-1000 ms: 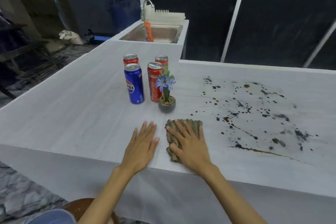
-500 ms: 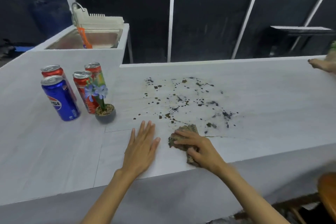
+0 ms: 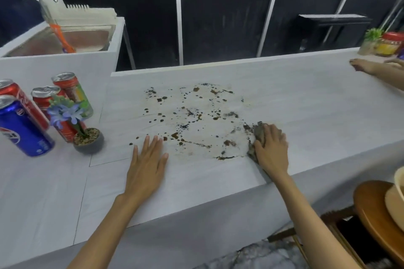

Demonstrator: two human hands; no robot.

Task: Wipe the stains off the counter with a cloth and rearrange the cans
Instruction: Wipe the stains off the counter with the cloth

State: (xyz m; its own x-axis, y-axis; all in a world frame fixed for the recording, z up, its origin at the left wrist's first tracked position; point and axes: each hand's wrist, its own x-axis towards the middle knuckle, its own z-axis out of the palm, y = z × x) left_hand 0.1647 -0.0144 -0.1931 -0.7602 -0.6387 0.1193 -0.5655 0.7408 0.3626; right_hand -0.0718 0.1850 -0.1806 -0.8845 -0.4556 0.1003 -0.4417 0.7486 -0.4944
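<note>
While the left hand point(image 3: 146, 166) lies flat and open on the counter point(image 3: 306, 105) close to its near edge, with the fingers straight and holding nothing, the right hand point(image 3: 272, 150) covers the cloth point(image 3: 258, 132) with its fingers curved over it and presses it down. The cloth is a bunched brownish lump at the right margin of the stains point(image 3: 192, 120), and only its left part shows from under the hand. The stains are dark spots and brown smears spread across the middle of the counter, from near the far edge almost to the left hand, so most of the wiping seems not yet done. The cloth looks soft, light and limp, so it is probably best held from above under the palm, or it will roll up. The blue can point(image 3: 21, 129) and the red cans point(image 3: 67, 87) stand upright near the left end, around a small flower pot point(image 3: 88, 142). They look smooth and easy to tip over, and each should be taken around the middle of the body. Whether they are full cannot be told.
</note>
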